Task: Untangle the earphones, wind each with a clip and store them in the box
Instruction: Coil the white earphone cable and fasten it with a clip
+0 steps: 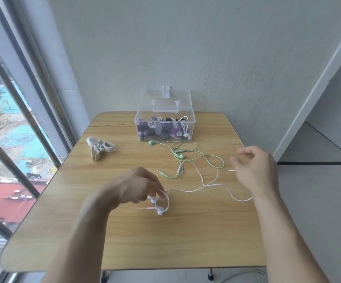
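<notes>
Loosely sprawled pale pink earphones (196, 189), tangled.

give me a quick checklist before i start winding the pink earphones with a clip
1. Earbud end held: ok, left hand pinches the pink earphones at the buds.
2. Plug end held: cannot tell, right hand has fingers curled by the cable.
3. Pink free of the green earphones: not ok, cables cross mid-table.
4. Clips to hand: ok, lying on the table.
5. Box open: ok, lid up.
</notes>
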Motion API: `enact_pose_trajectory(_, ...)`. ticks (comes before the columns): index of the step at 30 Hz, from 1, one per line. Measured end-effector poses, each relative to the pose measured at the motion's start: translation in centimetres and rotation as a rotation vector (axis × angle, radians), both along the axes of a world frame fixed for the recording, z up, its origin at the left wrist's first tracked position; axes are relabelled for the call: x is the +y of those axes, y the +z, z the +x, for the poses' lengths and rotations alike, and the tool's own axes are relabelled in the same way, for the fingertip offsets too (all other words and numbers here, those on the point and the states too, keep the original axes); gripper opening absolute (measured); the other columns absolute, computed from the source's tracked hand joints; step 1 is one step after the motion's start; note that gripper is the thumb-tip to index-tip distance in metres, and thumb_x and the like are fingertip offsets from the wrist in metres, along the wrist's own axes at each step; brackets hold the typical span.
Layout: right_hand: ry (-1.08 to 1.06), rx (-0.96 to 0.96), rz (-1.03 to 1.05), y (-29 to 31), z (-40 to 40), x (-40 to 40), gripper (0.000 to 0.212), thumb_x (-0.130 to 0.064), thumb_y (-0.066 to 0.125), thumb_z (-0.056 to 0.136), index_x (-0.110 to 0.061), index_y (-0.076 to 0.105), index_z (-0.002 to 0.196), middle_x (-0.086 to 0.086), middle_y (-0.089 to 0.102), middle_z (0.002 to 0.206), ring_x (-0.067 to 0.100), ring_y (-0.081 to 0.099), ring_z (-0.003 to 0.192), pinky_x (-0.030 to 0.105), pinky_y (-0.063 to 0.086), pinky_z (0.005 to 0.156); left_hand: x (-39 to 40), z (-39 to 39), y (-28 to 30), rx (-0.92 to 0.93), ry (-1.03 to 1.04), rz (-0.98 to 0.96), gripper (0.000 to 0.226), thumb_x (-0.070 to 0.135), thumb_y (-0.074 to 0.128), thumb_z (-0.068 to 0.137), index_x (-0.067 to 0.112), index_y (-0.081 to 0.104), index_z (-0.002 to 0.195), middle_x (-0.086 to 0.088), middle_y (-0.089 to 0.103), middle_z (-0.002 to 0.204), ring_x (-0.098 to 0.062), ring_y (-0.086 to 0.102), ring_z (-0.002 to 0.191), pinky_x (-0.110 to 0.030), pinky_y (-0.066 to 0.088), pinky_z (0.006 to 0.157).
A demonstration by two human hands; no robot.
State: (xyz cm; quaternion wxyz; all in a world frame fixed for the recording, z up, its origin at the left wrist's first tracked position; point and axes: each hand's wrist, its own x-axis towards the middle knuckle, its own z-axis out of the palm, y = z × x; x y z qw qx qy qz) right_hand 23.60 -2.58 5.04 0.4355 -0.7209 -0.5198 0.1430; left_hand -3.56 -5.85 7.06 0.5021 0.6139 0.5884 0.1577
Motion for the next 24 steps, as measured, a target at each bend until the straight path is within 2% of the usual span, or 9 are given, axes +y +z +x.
enact_pose_trajectory(2, 0.112, 0.016, 0.12, 0.1, -2.1, -0.2, 0.006, -0.013, 0.071, 0.085, -0.017, 0.072, 0.089, 0.001, 0.073, 0.092, 0.017, 0.068, 0.087, 0.027, 0.052, 0.083, -0.4, 0.8, 0.1, 0.006, -0.105, -0.013, 0.033, 0.017, 0.053, 0.057, 0.013, 0.079, 0.077, 0.002, 0.05, 0.053, -0.017, 0.035, 0.053, -0.026, 0.028, 0.052)
enact_pose_trajectory(4, 0.309, 0.011, 0.158, -0.2, -4.2, -0.3, 0.013, -0.01, 0.069, 0.087, -0.018, 0.072, 0.097, -0.002, 0.069, 0.098, 0.011, 0.068, 0.078, 0.015, 0.049, 0.074, -0.7, 1.6, 0.2, -0.001, -0.175, 0.006, 0.03, 0.022, 0.055, 0.064, 0.015, 0.08, 0.08, 0.002, 0.054, 0.055, -0.016, 0.043, 0.056, -0.025, 0.037, 0.056)
enact_pose_trajectory(8, 0.656, -0.201, -0.189, -2.5, -6.4, -0.1, 0.041, -0.021, 0.065, 0.094, -0.031, 0.058, 0.133, -0.006, 0.041, 0.128, 0.01, 0.051, 0.109, 0.025, 0.041, 0.1, -0.9, 2.8, -0.6, 0.035, -0.198, 0.029, 0.024, 0.037, 0.064, 0.087, 0.019, 0.081, 0.085, 0.001, 0.062, 0.063, -0.015, 0.049, 0.062, -0.027, 0.043, 0.064)
enact_pose_trajectory(11, 0.603, -0.262, -0.23, -3.8, -6.8, 0.1, 0.012, -0.027, 0.064, 0.095, -0.022, 0.069, 0.104, -0.008, 0.047, 0.115, 0.017, 0.047, 0.12, 0.029, 0.039, 0.096, -0.7, 2.8, -1.6, 0.094, -0.189, 0.07, 0.027, 0.038, 0.06, 0.094, 0.022, 0.08, 0.084, 0.002, 0.066, 0.066, -0.013, 0.052, 0.059, -0.025, 0.046, 0.063)
enact_pose_trajectory(13, 0.575, -0.225, -0.168, -3.9, -6.8, 0.4, 0.011, -0.028, 0.065, 0.095, -0.019, 0.07, 0.094, -0.008, 0.052, 0.109, 0.019, 0.046, 0.118, 0.027, 0.036, 0.092, -0.3, 2.8, -2.2, 0.121, -0.075, 0.165, 0.026, 0.035, 0.061, 0.094, 0.018, 0.077, 0.084, 0.006, 0.065, 0.063, -0.01, 0.054, 0.058, -0.025, 0.045, 0.062)
enact_pose_trajectory(15, 0.57, -0.175, -0.065, -3.4, -7.0, 0.5, 0.011, -0.03, 0.068, 0.093, -0.02, 0.07, 0.091, -0.005, 0.055, 0.11, 0.018, 0.044, 0.115, 0.021, 0.032, 0.091, 0.2, 2.7, -2.8, 0.167, 0.115, 0.376, 0.015, 0.032, 0.063, 0.092, 0.019, 0.07, 0.093, 0.008, 0.065, 0.08, -0.01, 0.058, 0.073, -0.027, 0.046, 0.07)
enact_pose_trajectory(18, 0.624, -0.064, 0.056, -2.0, -7.5, -0.1, 0.008, -0.027, 0.07, 0.092, -0.025, 0.069, 0.084, -0.004, 0.059, 0.113, 0.013, 0.046, 0.113, 0.016, 0.028, 0.092, 0.2, 2.7, -3.2, 0.155, 0.238, 0.636, 0.045, 0.031, 0.069, 0.089, 0.023, 0.052, 0.13, 0.007, 0.052, 0.116, -0.009, 0.051, 0.106, -0.024, 0.039, 0.091)
enact_pose_trajectory(20, 0.689, 0.062, 0.095, -1.2, -7.8, -0.7, 0.013, -0.023, 0.067, 0.095, -0.024, 0.068, 0.082, -0.006, 0.068, 0.1, 0.012, 0.059, 0.1, 0.023, 0.039, 0.086, 0.2, 2.8, -3.0, 0.079, 0.206, 0.735, 0.046, 0.03, 0.069, 0.091, 0.023, 0.052, 0.133, 0.012, 0.056, 0.121, -0.002, 0.051, 0.112, -0.021, 0.04, 0.095)
enact_pose_trajectory(24, 0.71, 0.311, 0.116, 0.1, -7.9, -1.8, 0.014, -0.019, 0.064, 0.097, -0.016, 0.073, 0.087, -0.007, 0.07, 0.068, 0.014, 0.062, 0.066, 0.032, 0.053, 0.069, -0.1, 3.5, -1.8, -0.146, 0.169, 0.715, 0.014, 0.014, 0.055, 0.1, 0.014, 0.069, 0.104, 0.006, 0.073, 0.081, -0.006, 0.069, 0.073, -0.023, 0.054, 0.074)
